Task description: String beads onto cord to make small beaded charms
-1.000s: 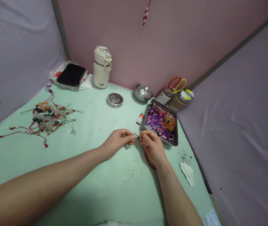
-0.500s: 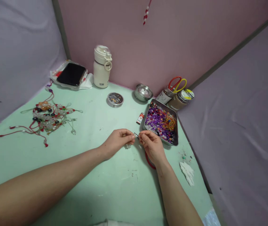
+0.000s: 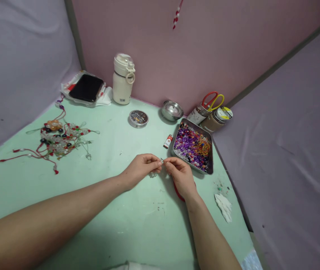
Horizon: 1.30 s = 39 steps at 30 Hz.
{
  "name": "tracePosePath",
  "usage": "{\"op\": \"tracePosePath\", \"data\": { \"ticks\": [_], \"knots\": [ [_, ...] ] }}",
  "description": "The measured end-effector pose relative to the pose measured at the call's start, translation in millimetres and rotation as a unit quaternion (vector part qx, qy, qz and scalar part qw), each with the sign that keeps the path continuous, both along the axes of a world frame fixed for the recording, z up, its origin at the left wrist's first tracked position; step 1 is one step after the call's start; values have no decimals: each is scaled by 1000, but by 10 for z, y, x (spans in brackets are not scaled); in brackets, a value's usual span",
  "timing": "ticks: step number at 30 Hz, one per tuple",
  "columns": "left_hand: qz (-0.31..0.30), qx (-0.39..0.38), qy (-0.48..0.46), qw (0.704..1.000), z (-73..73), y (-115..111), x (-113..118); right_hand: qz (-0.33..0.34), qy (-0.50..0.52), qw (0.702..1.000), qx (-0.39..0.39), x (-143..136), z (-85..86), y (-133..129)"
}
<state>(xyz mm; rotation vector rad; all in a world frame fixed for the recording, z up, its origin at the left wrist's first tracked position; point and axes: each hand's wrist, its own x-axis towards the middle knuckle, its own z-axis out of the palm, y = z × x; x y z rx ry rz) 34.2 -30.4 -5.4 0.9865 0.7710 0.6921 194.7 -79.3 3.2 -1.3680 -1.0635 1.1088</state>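
Observation:
My left hand [image 3: 143, 168] is closed in a pinch, thumb against fingers, with a small cluster of clear beads [image 3: 153, 174] hanging below its fingertips. Close beside it, my right hand [image 3: 181, 174] pinches too; what lies between its fingertips is too small to make out. A small bit of shiny metal [image 3: 162, 161] shows in the narrow gap between the two hands. Under the right hand, partly hidden by it, are red-handled scissors [image 3: 178, 192]. Just beyond that hand stands a metal tray [image 3: 212, 165] of purple, red, black and clear beads with orange cord.
A red-and-white box [image 3: 168, 141], metal bowl [image 3: 172, 111], round spool case [image 3: 138, 118], cream bottle [image 3: 123, 80] and jars [image 3: 217, 119] stand farther back. Finished-looking beaded strings [image 3: 60, 138] and a phone [image 3: 87, 88] lie left; crumpled tissue [image 3: 223, 207] lies right.
My right fingertips have shifted slightly up and left, nearer the left ones. The left hand keeps its pinch almost in place. The whole view has moved slightly.

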Motion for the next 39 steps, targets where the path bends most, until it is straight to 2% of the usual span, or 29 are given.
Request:
{"op": "tracePosePath", "data": {
  "ticks": [3, 9, 13, 18, 23, 26, 29, 31, 33, 35, 39],
  "knots": [
    [-3, 0, -3, 1000, 4, 2, 0, -1, -41, 999, 6, -5, 35, -6],
    [2, -11, -10, 1000, 32, 1, 1, -15, -54, 998, 1, 25, 41, 11],
    [6, -33, -20, 999, 63, 4, -14, -19, -126, 992, 14, 87, 48, 22],
    [-2, -55, -37, 998, 71, 18, -30, -8, -267, 961, 64, 130, 42, 16],
    [-17, -11, -12, 1000, 32, 18, -13, 19, -351, 927, 133, 107, 100, -29],
    [-28, 7, 0, 1000, 15, 18, -10, 37, -441, 882, 163, 129, 255, 1],
    [-31, 15, 1, 999, 8, 19, -15, 19, -577, 801, 160, 176, 440, 156],
    [-32, 17, -6, 999, 2, 21, -17, 34, -647, 749, 136, 192, 508, 314],
    [-33, 14, -15, 999, -8, 22, -15, 65, -688, 714, 115, 186, 499, 474],
    [-34, 10, -23, 999, -17, 21, -11, 72, -712, 690, 106, 166, 423, 603],
    [-35, 10, -39, 999, -24, 17, -5, 58, -726, 677, 104, 136, 223, 723]
  ]
}}
